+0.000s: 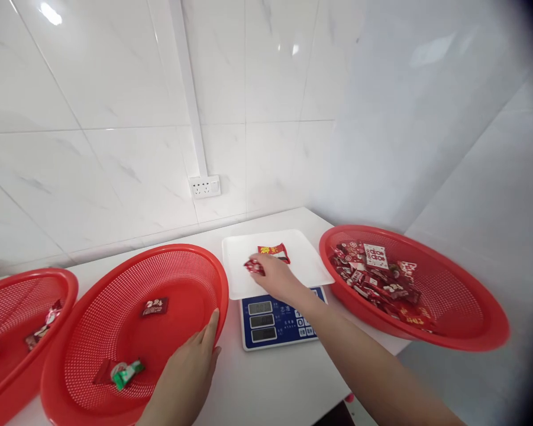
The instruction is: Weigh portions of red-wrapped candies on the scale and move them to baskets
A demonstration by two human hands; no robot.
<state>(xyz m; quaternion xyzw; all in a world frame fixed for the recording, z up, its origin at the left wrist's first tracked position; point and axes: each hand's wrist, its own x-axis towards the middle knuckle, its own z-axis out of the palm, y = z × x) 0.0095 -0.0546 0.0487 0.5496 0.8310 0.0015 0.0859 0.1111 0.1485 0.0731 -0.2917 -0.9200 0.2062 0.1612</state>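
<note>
If my R hand's (271, 273) near-closed pinch slips, red-white wrapped candy (254, 267) may miss white plastic tray's (238, 278) L edge; L hand's (187, 368) on red mesh basket (224, 284), grip unclear.

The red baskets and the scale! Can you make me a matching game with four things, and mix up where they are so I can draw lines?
Things:
1. Green-wrapped piece
2. Left hand
3. Wall socket
4. Right hand

Places:
A. Over the white tray, with a small red-wrapped piece in its fingers
B. Inside the middle red basket
C. On the tiled wall, behind the table
D. At the rim of the middle red basket

Right pairs: 1-B, 2-D, 3-C, 4-A
</note>
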